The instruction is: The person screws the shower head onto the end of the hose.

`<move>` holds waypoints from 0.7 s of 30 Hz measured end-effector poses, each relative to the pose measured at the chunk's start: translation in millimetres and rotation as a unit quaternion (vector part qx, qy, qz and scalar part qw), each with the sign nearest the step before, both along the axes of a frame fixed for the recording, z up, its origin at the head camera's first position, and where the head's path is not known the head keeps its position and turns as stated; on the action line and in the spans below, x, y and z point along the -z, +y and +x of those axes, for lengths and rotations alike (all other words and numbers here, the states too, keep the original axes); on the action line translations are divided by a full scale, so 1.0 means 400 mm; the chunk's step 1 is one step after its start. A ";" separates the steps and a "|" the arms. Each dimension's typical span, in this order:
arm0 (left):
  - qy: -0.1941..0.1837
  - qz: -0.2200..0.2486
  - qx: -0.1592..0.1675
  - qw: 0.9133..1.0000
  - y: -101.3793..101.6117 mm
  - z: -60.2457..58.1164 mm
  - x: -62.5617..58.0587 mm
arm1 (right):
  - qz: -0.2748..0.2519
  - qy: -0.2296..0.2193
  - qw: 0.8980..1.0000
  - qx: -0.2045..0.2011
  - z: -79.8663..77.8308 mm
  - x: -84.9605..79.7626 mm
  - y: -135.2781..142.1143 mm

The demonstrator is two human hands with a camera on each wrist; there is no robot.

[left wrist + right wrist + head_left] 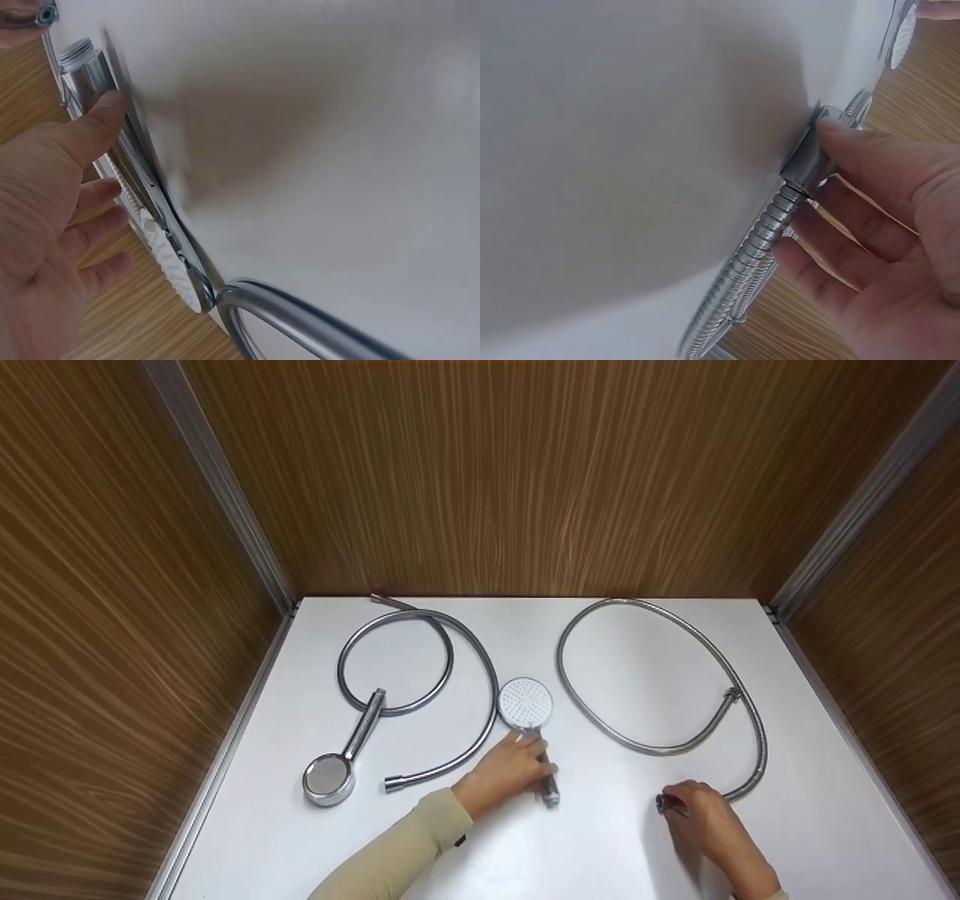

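Observation:
In the head view my left hand (510, 769) reaches over the handle of a shower head (525, 703) with a white nozzle face, lying face up on the white table. The left wrist view shows the thumb (105, 112) against the chrome handle below its threaded end (76, 51), with the other fingers on the far side. My right hand (703, 817) pinches the smooth end fitting (806, 157) of a ribbed metal shower hose (754, 244) between thumb and fingers. The fitting's open end (661, 803) points left, close over the table.
A second shower head (328, 777), chrome, lies at the left. Its handle end overlaps a smoother looped grey hose (491, 675). The ribbed hose (561, 660) loops across the right, its other end fitting (733, 694) against its own coil. Wood-grain walls (525, 480) enclose the table.

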State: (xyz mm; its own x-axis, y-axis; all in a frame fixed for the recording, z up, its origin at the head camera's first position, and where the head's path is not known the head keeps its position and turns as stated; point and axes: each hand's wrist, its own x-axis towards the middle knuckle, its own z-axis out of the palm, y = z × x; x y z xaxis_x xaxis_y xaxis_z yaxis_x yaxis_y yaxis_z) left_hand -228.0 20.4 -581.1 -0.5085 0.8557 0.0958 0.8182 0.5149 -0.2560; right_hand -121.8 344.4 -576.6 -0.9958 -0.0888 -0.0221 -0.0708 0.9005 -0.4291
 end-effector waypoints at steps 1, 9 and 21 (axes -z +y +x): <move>0.000 -0.004 0.004 1.000 0.004 -0.001 0.000 | 0.000 0.001 1.000 -0.001 0.000 0.001 0.000; 0.010 -0.032 0.024 0.999 0.020 -0.014 0.003 | -0.005 0.008 1.000 -0.007 0.002 0.010 0.003; 0.045 -0.088 0.067 0.993 0.035 -0.032 0.018 | -0.002 -0.030 1.000 0.008 -0.007 0.009 -0.001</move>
State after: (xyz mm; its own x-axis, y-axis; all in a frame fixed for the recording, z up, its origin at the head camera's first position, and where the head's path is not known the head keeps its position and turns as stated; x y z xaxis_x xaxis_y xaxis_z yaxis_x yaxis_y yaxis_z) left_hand -240.9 34.5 -588.3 -0.3862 0.9222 -0.0223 0.8460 0.3444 -0.4071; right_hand -124.6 343.9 -580.2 -0.9940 -0.0725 -0.0817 -0.0298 0.8995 -0.4359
